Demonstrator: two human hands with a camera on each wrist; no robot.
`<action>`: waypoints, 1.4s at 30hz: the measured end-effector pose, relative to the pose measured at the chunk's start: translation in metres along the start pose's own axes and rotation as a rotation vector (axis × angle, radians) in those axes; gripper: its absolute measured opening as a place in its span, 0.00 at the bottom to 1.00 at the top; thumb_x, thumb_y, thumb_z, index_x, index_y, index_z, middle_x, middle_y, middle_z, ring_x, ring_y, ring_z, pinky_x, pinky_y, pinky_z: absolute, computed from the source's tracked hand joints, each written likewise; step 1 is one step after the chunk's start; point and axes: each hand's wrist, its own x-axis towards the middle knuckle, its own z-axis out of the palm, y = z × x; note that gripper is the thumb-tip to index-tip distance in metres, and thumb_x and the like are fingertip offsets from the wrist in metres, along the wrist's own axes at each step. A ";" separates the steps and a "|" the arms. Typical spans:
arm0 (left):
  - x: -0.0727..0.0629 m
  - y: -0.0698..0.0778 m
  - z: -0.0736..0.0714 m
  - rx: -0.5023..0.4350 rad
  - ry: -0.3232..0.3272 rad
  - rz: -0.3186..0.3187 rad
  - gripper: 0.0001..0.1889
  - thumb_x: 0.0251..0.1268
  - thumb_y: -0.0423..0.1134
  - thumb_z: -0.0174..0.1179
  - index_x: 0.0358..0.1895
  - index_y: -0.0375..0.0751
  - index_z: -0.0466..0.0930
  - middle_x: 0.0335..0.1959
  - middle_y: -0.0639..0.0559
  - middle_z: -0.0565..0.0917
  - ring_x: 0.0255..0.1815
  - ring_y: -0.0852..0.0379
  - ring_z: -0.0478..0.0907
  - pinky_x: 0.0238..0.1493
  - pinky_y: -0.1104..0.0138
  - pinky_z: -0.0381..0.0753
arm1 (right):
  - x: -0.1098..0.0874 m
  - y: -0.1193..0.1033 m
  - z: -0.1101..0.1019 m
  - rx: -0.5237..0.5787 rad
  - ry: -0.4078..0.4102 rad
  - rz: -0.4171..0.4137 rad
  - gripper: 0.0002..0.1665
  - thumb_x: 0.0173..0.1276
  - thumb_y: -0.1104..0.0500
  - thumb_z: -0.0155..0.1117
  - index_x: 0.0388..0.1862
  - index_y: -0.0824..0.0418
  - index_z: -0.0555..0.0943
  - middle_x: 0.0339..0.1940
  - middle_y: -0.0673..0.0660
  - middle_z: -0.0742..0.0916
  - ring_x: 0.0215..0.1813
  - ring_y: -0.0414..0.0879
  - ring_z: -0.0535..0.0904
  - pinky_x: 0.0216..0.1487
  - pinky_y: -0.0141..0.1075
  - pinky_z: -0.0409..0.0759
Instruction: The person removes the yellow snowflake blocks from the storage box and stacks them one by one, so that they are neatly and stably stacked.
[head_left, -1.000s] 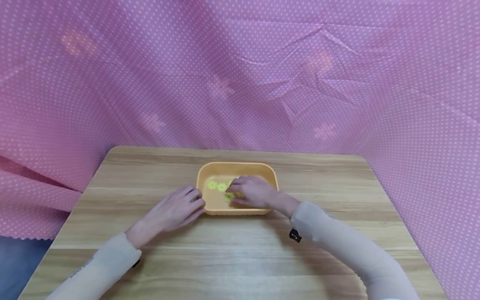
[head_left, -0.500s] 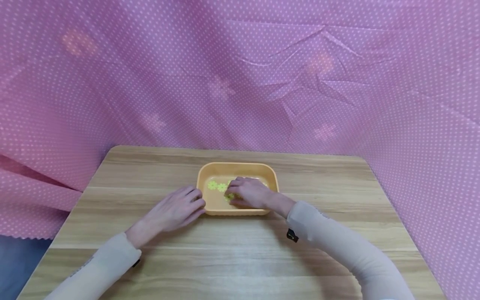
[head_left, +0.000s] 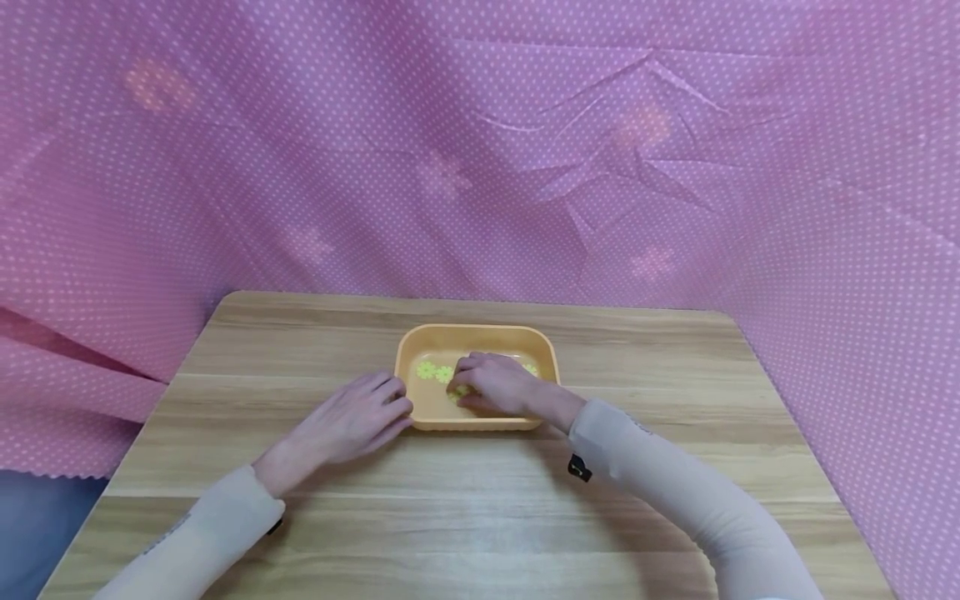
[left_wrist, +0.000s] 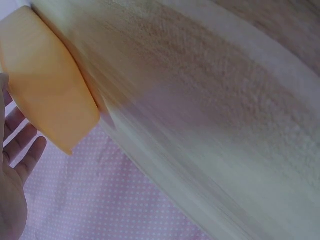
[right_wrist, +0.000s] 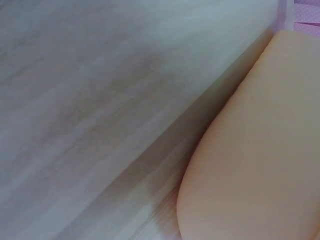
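Note:
An orange rectangular tub (head_left: 480, 425) lies on the wooden table, with several flat yellow-green flower shapes (head_left: 426, 370) in its bottom. My left hand (head_left: 352, 418) is at the tub's left side, its fingertips at the rim. In the left wrist view, the fingers (left_wrist: 22, 140) look loose and nearly straight beside the orange wall. My right hand (head_left: 498, 385) reaches over the right side into the tub, fingers bent down at one flower shape (head_left: 459, 390); I cannot tell whether it pinches the piece. The right wrist view shows the tub's outer wall (right_wrist: 255, 150) but no hand.
The pale wooden table (head_left: 480, 517) extends around the tub. A pink dotted curtain (head_left: 480, 167) hangs behind it and along both sides. Pale sleeves cover both forearms, with a small black device (head_left: 579, 467) under the right one.
My right hand has shifted slightly left and its fingertips have drawn nearer together over the flower shape. A flower shape at the tub's right now shows. My left hand stays put.

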 end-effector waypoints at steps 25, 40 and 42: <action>0.000 0.001 0.000 0.014 0.011 0.007 0.07 0.68 0.45 0.70 0.42 0.50 0.83 0.42 0.54 0.81 0.43 0.56 0.76 0.43 0.64 0.82 | -0.013 0.013 -0.009 0.079 0.080 0.092 0.09 0.71 0.51 0.72 0.48 0.47 0.91 0.41 0.45 0.86 0.43 0.38 0.80 0.46 0.32 0.83; 0.001 0.001 -0.001 0.025 0.005 0.013 0.07 0.68 0.46 0.70 0.42 0.49 0.84 0.42 0.53 0.82 0.43 0.55 0.77 0.46 0.62 0.83 | -0.024 0.017 -0.015 0.092 0.112 0.113 0.06 0.72 0.55 0.71 0.45 0.50 0.90 0.42 0.47 0.89 0.44 0.40 0.84 0.46 0.32 0.85; 0.001 0.001 -0.001 0.026 0.005 0.015 0.07 0.68 0.46 0.70 0.41 0.49 0.84 0.41 0.53 0.82 0.44 0.55 0.77 0.47 0.61 0.84 | -0.026 0.017 -0.016 0.100 0.116 0.120 0.05 0.72 0.55 0.71 0.44 0.50 0.90 0.41 0.46 0.89 0.43 0.39 0.84 0.44 0.30 0.84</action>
